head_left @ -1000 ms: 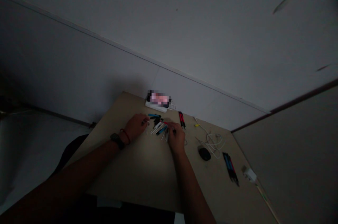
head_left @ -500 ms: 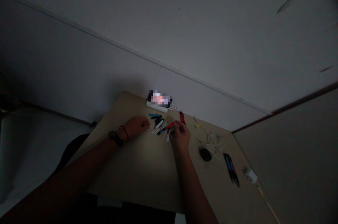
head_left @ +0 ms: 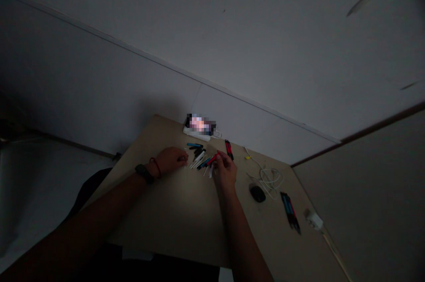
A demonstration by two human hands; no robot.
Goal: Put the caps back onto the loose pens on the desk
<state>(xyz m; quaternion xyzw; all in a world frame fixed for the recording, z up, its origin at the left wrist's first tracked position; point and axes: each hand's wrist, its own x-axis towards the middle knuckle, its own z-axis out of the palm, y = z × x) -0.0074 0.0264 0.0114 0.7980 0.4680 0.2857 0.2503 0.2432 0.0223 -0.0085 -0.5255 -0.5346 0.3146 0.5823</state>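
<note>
Nudged rightward, the right hand (head_left: 226, 169) pinched a red pen part (head_left: 213, 158), loose pieces (head_left: 198, 158) left of its fingers, in apparent picking next demanding steadiness, the left hand (head_left: 171, 160) curled, hold unclear.

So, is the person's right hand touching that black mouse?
Apart: the head view shows a strip of bare tabletop between the right hand and the black mouse.

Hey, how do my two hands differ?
The left hand has a dark watch and red band at its wrist; the right hand has neither. The left hand is left of the loose pen parts; the right hand is at their right, pinching a red piece. Both are partly curled.
</note>
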